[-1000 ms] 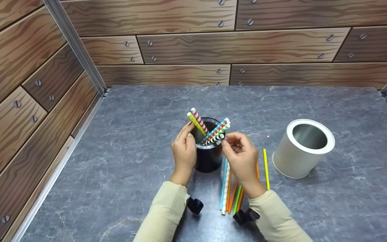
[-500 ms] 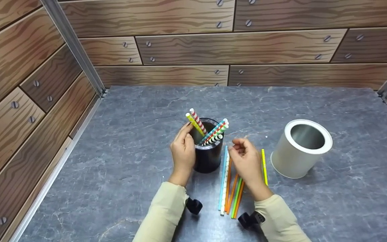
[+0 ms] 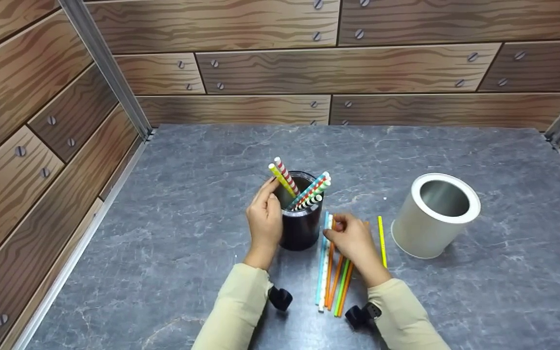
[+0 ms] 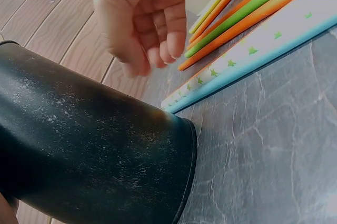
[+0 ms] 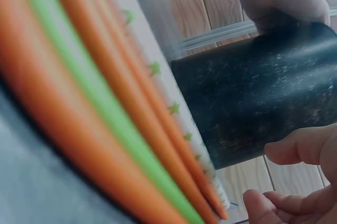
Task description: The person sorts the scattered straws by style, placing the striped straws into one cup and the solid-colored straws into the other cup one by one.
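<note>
My left hand (image 3: 265, 214) grips the side of a black can (image 3: 301, 231), fingers up by its rim. Leaning inside the can are several striped paper straws (image 3: 287, 176), their tops sticking out. To the right of it my right hand (image 3: 355, 236) hovers over a loose row of straws, thumb and fingertips apart with nothing between them. Nearest those fingertips are the upper ends of a white straw with green stars (image 4: 295, 19) and a light blue straw (image 3: 319, 277). Beside these lie several orange straws (image 4: 274, 16) and a green straw (image 4: 250, 8); the right hand covers part of the row.
A pale, white-rimmed can (image 3: 423, 233) with a bare metal inside stands at the right. Between it and the right hand lies a single yellow straw (image 3: 382, 238). The grey marbled tabletop (image 3: 163, 243) meets wood-patterned walls (image 3: 270, 68) at the back and left.
My right hand has drawn back from the straws at the black can's rim and come down over the loose row. The left hand has stayed on the can.
</note>
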`<action>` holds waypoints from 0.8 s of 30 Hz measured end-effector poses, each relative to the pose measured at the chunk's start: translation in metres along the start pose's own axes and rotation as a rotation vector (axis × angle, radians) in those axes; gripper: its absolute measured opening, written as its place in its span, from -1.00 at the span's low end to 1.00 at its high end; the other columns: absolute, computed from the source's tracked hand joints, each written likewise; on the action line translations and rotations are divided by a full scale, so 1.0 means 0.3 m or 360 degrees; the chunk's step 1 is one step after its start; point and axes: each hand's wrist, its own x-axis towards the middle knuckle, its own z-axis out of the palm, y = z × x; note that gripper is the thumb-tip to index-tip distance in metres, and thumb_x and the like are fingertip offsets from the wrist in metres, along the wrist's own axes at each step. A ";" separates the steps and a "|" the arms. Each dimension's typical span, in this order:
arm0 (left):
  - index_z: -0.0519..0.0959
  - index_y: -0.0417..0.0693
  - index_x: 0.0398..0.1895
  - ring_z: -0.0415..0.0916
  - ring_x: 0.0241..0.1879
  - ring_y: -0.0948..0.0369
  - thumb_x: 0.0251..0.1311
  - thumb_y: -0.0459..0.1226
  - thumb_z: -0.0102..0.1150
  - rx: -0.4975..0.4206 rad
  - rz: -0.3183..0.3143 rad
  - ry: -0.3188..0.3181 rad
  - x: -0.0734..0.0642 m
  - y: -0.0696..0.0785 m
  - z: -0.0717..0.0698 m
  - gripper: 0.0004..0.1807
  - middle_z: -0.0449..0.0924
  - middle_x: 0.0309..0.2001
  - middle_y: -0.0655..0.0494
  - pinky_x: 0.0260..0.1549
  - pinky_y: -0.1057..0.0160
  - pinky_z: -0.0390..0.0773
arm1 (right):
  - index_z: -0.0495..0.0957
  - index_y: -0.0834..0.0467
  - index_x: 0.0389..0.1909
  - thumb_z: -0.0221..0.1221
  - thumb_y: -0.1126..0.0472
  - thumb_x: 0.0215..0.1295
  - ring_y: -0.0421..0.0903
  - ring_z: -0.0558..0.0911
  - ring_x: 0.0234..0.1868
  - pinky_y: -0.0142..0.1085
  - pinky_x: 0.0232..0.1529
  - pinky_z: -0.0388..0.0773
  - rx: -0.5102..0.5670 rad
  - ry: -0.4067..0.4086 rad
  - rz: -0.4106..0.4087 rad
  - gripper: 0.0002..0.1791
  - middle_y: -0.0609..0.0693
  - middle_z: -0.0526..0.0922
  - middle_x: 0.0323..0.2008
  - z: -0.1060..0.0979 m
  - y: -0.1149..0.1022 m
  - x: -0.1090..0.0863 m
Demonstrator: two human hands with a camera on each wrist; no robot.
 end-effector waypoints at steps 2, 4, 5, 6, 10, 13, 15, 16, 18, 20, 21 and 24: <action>0.61 -0.29 -0.11 0.51 0.05 0.06 0.11 -0.49 -0.14 -0.0006 0.0005 0.0003 0.001 0.001 -0.001 -0.64 0.58 0.00 -0.16 0.06 0.14 0.46 | 0.52 0.38 -0.05 0.28 0.22 -0.02 -0.02 0.53 -0.34 -0.22 -0.28 0.46 -0.0026 -0.0016 0.0015 -0.51 0.09 0.57 -0.38 0.005 0.004 0.004; 0.62 -0.28 -0.11 0.52 0.04 0.06 0.11 -0.50 -0.14 -0.0005 0.0013 0.0008 0.001 0.002 -0.001 -0.64 0.59 -0.01 -0.14 0.06 0.15 0.47 | 0.53 0.37 -0.10 0.29 0.21 -0.04 -0.04 0.51 -0.38 -0.24 -0.31 0.45 -0.0063 -0.0022 0.0006 -0.54 0.06 0.55 -0.43 0.011 0.008 0.008; 0.62 -0.28 -0.11 0.52 0.04 0.06 0.10 -0.50 -0.13 -0.0003 0.0017 0.0009 0.001 0.002 -0.001 -0.64 0.59 -0.01 -0.13 0.05 0.15 0.47 | 0.54 0.36 -0.14 0.29 0.21 -0.06 -0.05 0.49 -0.40 -0.25 -0.33 0.43 -0.0085 -0.0022 -0.0002 -0.56 0.03 0.53 -0.46 0.014 0.010 0.010; 0.62 -0.28 -0.11 0.52 0.04 0.06 0.11 -0.50 -0.13 -0.0003 0.0021 0.0012 0.001 0.002 -0.001 -0.64 0.59 -0.01 -0.13 0.05 0.15 0.47 | 0.54 0.35 -0.18 0.30 0.20 -0.07 -0.06 0.48 -0.43 -0.27 -0.36 0.41 -0.0101 -0.0024 -0.0006 -0.59 0.02 0.52 -0.48 0.017 0.013 0.013; 0.61 -0.28 -0.10 0.52 0.04 0.05 0.12 -0.51 -0.14 -0.0010 0.0028 0.0015 0.000 0.000 -0.003 -0.64 0.59 0.00 -0.12 0.06 0.14 0.47 | 0.55 0.30 -0.31 0.32 0.21 -0.12 -0.08 0.44 -0.46 -0.31 -0.42 0.35 -0.0126 -0.0041 -0.0006 -0.67 -0.01 0.47 -0.53 0.025 0.018 0.021; 0.61 -0.30 -0.10 0.51 0.05 0.04 0.13 -0.50 -0.15 -0.0015 0.0028 0.0013 0.000 -0.001 -0.002 -0.64 0.58 0.00 -0.13 0.07 0.13 0.46 | 0.55 0.31 -0.33 0.33 0.21 -0.13 -0.06 0.45 -0.45 -0.30 -0.41 0.36 -0.0135 -0.0050 0.0017 -0.66 0.00 0.48 -0.52 0.028 0.022 0.024; 0.61 -0.30 -0.10 0.51 0.05 0.03 0.12 -0.50 -0.15 -0.0010 0.0032 0.0009 0.001 0.001 -0.001 -0.64 0.58 0.00 -0.13 0.07 0.14 0.46 | 0.55 0.32 -0.33 0.34 0.22 -0.14 -0.06 0.46 -0.44 -0.29 -0.40 0.38 -0.0138 -0.0053 0.0029 -0.66 0.01 0.50 -0.51 0.031 0.025 0.026; 0.61 -0.30 -0.11 0.51 0.05 0.03 0.12 -0.49 -0.15 -0.0009 0.0034 0.0007 0.001 0.002 0.000 -0.64 0.58 0.00 -0.13 0.07 0.14 0.46 | 0.55 0.31 -0.34 0.34 0.22 -0.14 -0.06 0.47 -0.44 -0.29 -0.40 0.39 -0.0138 -0.0057 0.0040 -0.67 0.01 0.50 -0.51 0.032 0.026 0.026; 0.61 -0.30 -0.11 0.51 0.05 0.03 0.12 -0.49 -0.16 0.0004 0.0039 0.0008 0.001 0.004 0.000 -0.64 0.59 0.00 -0.12 0.07 0.14 0.46 | 0.57 0.32 -0.32 0.34 0.22 -0.14 -0.06 0.48 -0.46 -0.30 -0.42 0.41 -0.0146 -0.0065 0.0046 -0.67 0.00 0.53 -0.51 0.035 0.025 0.029; 0.61 -0.29 -0.12 0.51 0.05 0.01 0.11 -0.48 -0.16 0.0014 0.0041 0.0012 0.002 0.003 0.001 -0.63 0.59 0.00 -0.12 0.06 0.14 0.46 | 0.58 0.33 -0.31 0.32 0.23 -0.15 -0.06 0.49 -0.49 -0.29 -0.45 0.41 -0.0154 -0.0072 0.0034 -0.66 0.01 0.53 -0.54 0.038 0.024 0.031; 0.62 -0.29 -0.12 0.51 0.05 0.00 0.11 -0.48 -0.16 0.0018 0.0040 0.0014 0.002 0.002 0.002 -0.63 0.59 0.00 -0.12 0.06 0.14 0.46 | 0.58 0.33 -0.29 0.32 0.23 -0.15 -0.06 0.49 -0.49 -0.28 -0.46 0.41 -0.0165 -0.0076 0.0030 -0.65 0.00 0.54 -0.55 0.039 0.024 0.032; 0.62 -0.29 -0.12 0.51 0.04 -0.03 0.11 -0.48 -0.17 0.0027 0.0043 0.0018 0.002 -0.001 0.003 -0.63 0.59 -0.01 -0.14 0.06 0.13 0.46 | 0.59 0.35 -0.26 0.31 0.23 -0.16 -0.05 0.48 -0.49 -0.26 -0.45 0.41 -0.0205 -0.0071 0.0010 -0.61 0.00 0.53 -0.55 0.041 0.023 0.034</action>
